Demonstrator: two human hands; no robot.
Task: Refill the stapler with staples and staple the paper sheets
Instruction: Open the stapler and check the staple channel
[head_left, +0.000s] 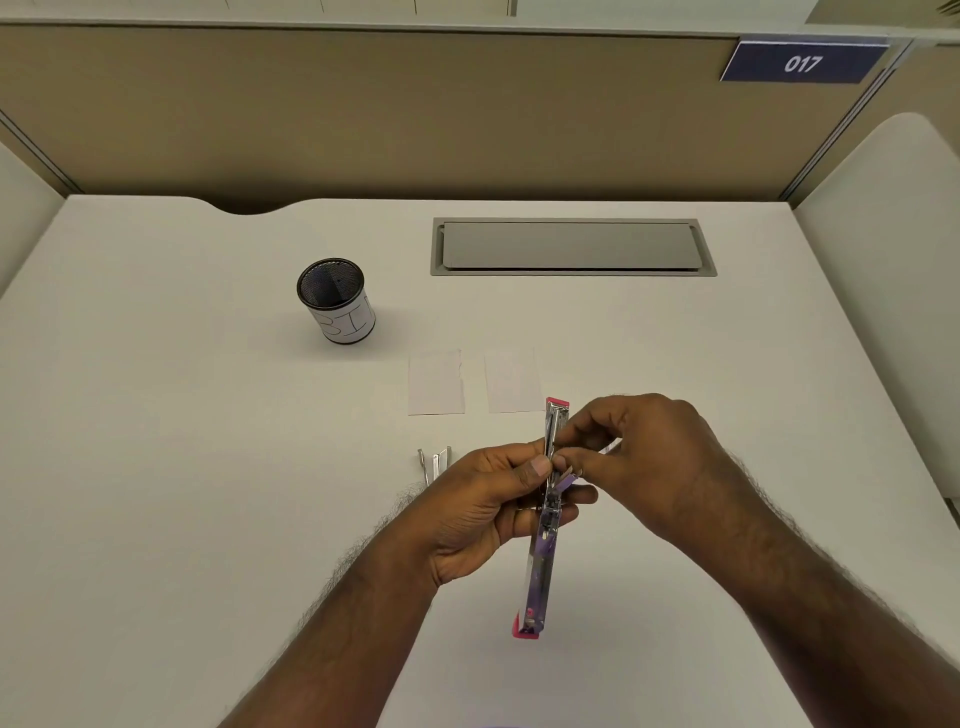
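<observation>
Left hand (483, 512) grip curled round opened pink-ended metal stapler (545, 525); right hand (639, 462) grip pinching its magazine, above white table (208, 467).

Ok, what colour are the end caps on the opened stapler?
Pink-red, on both ends of the stapler, which the left hand holds; seen in the head view.

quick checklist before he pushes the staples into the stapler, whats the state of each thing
1. Stapler swung open, both halves in line: ok.
2. Left hand grips the stapler at its hinge: ok.
3. Right hand pinches something small at the metal channel: ok; whether it is a staple strip, cannot tell.
4. Strip seated in the channel: cannot tell, fingers hide it.
5. Spare staple strips lie on the desk beside the left hand: ok.
6. Two paper sheets stacked for stapling: not ok, they lie apart.
</observation>
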